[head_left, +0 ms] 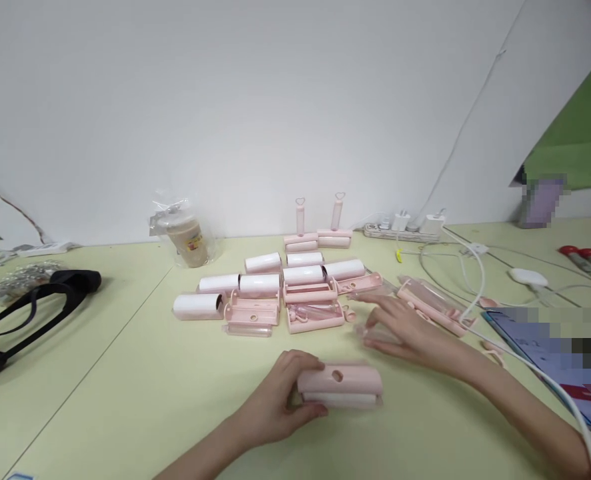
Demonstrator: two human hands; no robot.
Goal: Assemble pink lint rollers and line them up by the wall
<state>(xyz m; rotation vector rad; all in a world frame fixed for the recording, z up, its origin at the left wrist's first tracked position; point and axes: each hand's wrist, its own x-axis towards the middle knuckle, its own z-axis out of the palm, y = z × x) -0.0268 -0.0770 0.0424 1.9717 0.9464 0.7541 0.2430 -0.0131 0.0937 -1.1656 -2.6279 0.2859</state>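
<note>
left hand [283, 400] clamped on pink case [360, 380], lower centre of the frame.
thumb and fingers pinch the case's left end. right of centre, the right hand [400, 330] is curled at a blurred clear piece [360, 331]; grip cannot be told. beyond, at frame centre, open pink shells [261, 312] lie before white rolls [303, 275] on the tabletop [135, 400]. farthest, two pink rollers [333, 234] stand, handles [300, 220] upright, near the wall [225, 100].

The table [140, 400] is pale yellow-green, and the roller case [358, 380] nearest its front edge is baby pink with a whitish roll [338, 399], pretty much matching the pink cases [263, 313] farther back. Toward the back edge it's plain white rolls [303, 275] and a tan cup [195, 259] with a yellow label [193, 244]; the strap [83, 281] by the left edge is black.
</note>
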